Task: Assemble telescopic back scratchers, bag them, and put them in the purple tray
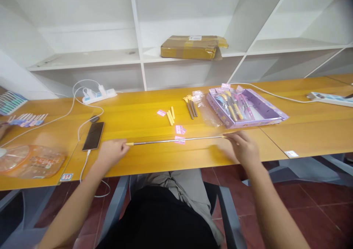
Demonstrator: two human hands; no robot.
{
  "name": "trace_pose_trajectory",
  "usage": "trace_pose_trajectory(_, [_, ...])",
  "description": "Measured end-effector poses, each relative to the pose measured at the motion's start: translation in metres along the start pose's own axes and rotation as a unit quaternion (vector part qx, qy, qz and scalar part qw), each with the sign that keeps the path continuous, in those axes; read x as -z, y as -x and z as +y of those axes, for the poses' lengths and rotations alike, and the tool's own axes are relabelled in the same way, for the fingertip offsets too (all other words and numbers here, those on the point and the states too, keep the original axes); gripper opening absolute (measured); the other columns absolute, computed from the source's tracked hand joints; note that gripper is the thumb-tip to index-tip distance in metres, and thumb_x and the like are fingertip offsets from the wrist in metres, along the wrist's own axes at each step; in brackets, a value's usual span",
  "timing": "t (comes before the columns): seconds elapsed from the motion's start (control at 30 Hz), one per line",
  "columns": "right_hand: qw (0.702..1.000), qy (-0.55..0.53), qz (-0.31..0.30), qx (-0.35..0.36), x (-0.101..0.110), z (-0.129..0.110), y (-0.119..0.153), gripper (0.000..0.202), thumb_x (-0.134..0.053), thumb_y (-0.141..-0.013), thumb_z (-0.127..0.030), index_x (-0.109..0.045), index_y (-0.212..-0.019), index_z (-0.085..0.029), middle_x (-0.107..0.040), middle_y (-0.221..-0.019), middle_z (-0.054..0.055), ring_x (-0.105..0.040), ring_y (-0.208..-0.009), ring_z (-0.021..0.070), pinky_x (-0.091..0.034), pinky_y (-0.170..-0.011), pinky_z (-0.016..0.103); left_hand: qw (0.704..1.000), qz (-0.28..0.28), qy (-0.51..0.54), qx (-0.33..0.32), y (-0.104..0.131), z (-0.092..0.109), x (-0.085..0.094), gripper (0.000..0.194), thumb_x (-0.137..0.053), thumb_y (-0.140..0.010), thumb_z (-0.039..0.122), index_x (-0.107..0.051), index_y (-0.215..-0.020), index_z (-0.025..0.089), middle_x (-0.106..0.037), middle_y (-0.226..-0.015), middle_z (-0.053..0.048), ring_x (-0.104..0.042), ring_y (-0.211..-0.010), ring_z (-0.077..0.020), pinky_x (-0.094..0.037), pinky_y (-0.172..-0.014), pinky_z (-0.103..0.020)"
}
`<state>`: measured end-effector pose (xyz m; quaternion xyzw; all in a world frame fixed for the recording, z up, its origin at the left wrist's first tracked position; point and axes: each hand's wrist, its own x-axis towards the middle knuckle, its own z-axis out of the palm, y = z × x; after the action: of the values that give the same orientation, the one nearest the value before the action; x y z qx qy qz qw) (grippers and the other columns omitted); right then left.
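From my remote seat, the head view shows me the thin metal rod point(160, 141) stretched above the worktop point(132, 111), spanning the gap between both hands. My left hand point(113, 151) is closed around its yellow end; my right hand point(245, 146) pinches the opposite tip. Yellow sticks point(169, 117) lie beyond the rod.
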<state>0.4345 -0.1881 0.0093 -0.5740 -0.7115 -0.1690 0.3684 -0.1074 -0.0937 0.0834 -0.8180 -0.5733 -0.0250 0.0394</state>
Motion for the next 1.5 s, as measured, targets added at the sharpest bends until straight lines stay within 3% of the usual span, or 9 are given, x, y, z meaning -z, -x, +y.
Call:
trace_pose_trajectory(0.13, [0.994, -0.080, -0.038, 0.057, -0.061, -0.105, -0.022, 0.022, -0.060, -0.108, -0.018, -0.079, -0.120, -0.023, -0.075, -0.105, 0.011, -0.067, -0.097, 0.0252, -0.053, -0.086, 0.037, 0.997, -0.067, 0.039, -0.013, -0.015, 0.089, -0.009, 0.041, -0.042, -0.102, 0.036, -0.078, -0.093, 0.019, -0.083, -0.093, -0.014, -0.077, -0.085, -0.0288, -0.036, -0.065, -0.035])
trace_pose_trajectory(0.2, [0.995, -0.074, -0.036, 0.063, -0.083, -0.143, -0.027, 0.028, -0.055, -0.109, -0.011, -0.077, -0.121, -0.022, -0.074, -0.105, 0.012, -0.063, -0.095, 0.0251, -0.050, -0.086, 0.037, 0.996, -0.077, 0.045, 0.006, -0.021, 0.112, -0.011, 0.042, -0.042, -0.104, 0.037, -0.080, -0.097, 0.018, -0.084, -0.097, -0.015, -0.078, -0.089, -0.0297, -0.039, -0.068, -0.035])
trace_pose_trajectory(0.27, [0.993, -0.061, -0.045, 0.093, -0.092, -0.158, -0.030, 0.027, -0.054, -0.110, -0.009, -0.076, -0.119, -0.021, -0.072, -0.100, 0.010, -0.060, -0.093, 0.0239, -0.045, -0.083, 0.036, 0.996, -0.077, 0.042, 0.001, -0.025, 0.116, -0.012, 0.044, -0.043, -0.105, 0.038, -0.080, -0.096, 0.017, -0.084, -0.097, -0.016, -0.079, -0.090, -0.0300, -0.041, -0.070, -0.036])
trace_pose_trajectory(0.5, [0.986, -0.045, -0.070, 0.143, -0.082, -0.144, -0.035, 0.022, -0.053, -0.113, -0.014, -0.073, -0.118, -0.021, -0.072, -0.100, 0.009, -0.058, -0.093, 0.0228, -0.040, -0.081, 0.037, 0.993, -0.107, 0.038, -0.019, -0.024, 0.103, -0.012, 0.041, -0.045, -0.103, 0.036, -0.082, -0.100, 0.018, -0.084, -0.097, -0.016, -0.078, -0.091, -0.0289, -0.045, -0.075, -0.035])
trace_pose_trajectory(1.1, [0.983, -0.041, -0.074, 0.165, -0.077, -0.150, -0.032, 0.020, -0.056, -0.113, -0.019, -0.073, -0.103, -0.019, -0.070, -0.092, 0.008, -0.055, -0.087, 0.0220, -0.041, -0.078, 0.035, 0.986, -0.135, 0.029, -0.090, -0.013, 0.091, -0.020, 0.043, -0.040, -0.107, 0.037, -0.080, -0.097, 0.021, -0.083, -0.093, -0.013, -0.077, -0.083, -0.0270, -0.043, -0.070, -0.034])
trace_pose_trajectory(1.2, [0.982, -0.023, -0.070, 0.172, -0.070, -0.141, -0.028, 0.021, -0.055, -0.112, -0.016, -0.073, -0.103, -0.019, -0.069, -0.088, 0.007, -0.055, -0.083, 0.0218, -0.041, -0.076, 0.035, 0.987, -0.134, 0.005, -0.087, -0.012, 0.075, -0.020, 0.042, -0.041, -0.105, 0.037, -0.079, -0.094, 0.022, -0.084, -0.093, -0.012, -0.076, -0.081, -0.0257, -0.041, -0.068, -0.033])
trace_pose_trajectory(1.27, [0.983, -0.017, -0.075, 0.164, -0.055, -0.116, -0.023, 0.019, -0.056, -0.111, -0.017, -0.074, -0.104, -0.019, -0.070, -0.089, 0.007, -0.058, -0.083, 0.0218, -0.043, -0.076, 0.036, 0.989, -0.123, -0.006, -0.077, -0.012, 0.046, -0.017, 0.043, -0.040, -0.103, 0.037, -0.078, -0.088, 0.022, -0.084, -0.090, -0.012, -0.075, -0.077, -0.0245, -0.039, -0.065, -0.032])
trace_pose_trajectory(1.43, [0.995, 0.000, -0.049, 0.087, 0.016, -0.004, 0.012, 0.009, -0.066, -0.108, -0.025, -0.075, -0.108, -0.023, -0.075, -0.093, 0.008, -0.068, -0.085, 0.0216, -0.051, -0.079, 0.034, 0.997, -0.042, 0.012, -0.065, -0.001, -0.068, -0.001, 0.039, -0.043, -0.092, 0.039, -0.063, -0.062, 0.024, -0.074, -0.064, -0.008, -0.063, -0.058, -0.0215, -0.034, -0.058, -0.032])
trace_pose_trajectory(1.5, [0.997, 0.025, -0.031, 0.067, 0.041, 0.032, 0.028, 0.011, -0.065, -0.108, -0.022, -0.076, -0.106, -0.025, -0.076, -0.089, 0.007, -0.069, -0.082, 0.0209, -0.053, -0.078, 0.034, 0.994, -0.043, 0.026, -0.093, 0.008, -0.097, 0.002, 0.037, -0.043, -0.091, 0.038, -0.057, -0.060, 0.024, -0.070, -0.060, -0.006, -0.060, -0.056, -0.0200, -0.034, -0.058, -0.032])
